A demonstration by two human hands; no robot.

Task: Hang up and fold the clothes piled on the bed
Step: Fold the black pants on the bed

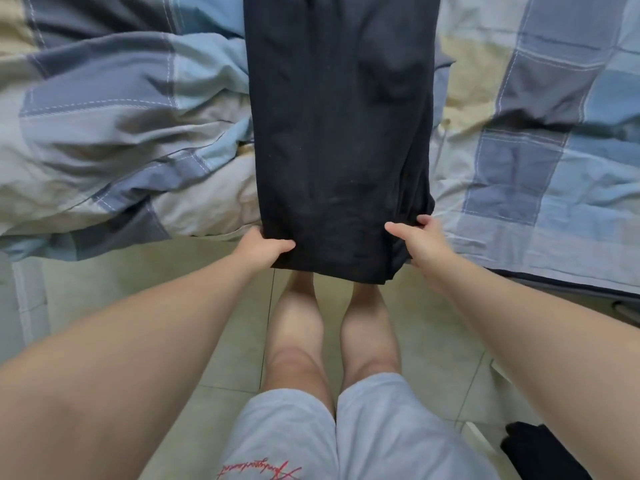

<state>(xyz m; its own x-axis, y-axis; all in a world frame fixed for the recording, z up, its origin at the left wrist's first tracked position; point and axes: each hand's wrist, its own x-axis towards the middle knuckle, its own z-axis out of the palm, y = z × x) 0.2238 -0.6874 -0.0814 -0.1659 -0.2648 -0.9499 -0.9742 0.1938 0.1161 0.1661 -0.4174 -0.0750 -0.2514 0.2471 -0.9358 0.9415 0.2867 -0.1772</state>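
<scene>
Plaid blue-grey-cream bedding (104, 116) rumpled at 9 o'clock; dark cloth (540, 452) at 5 o'clock. Outstretched left hand (263, 249) and right hand (417, 242) pinch near corners of long black folded garment (341, 133), thumbs on top.

You are standing in a bedroom of a home: a bed (540, 265) runs across in front of you, covered by a rumpled checked duvet (114, 133) in blue, grey and cream, and pale floor tiles (214, 306) lie under your bare legs and light shorts (346, 438).
</scene>
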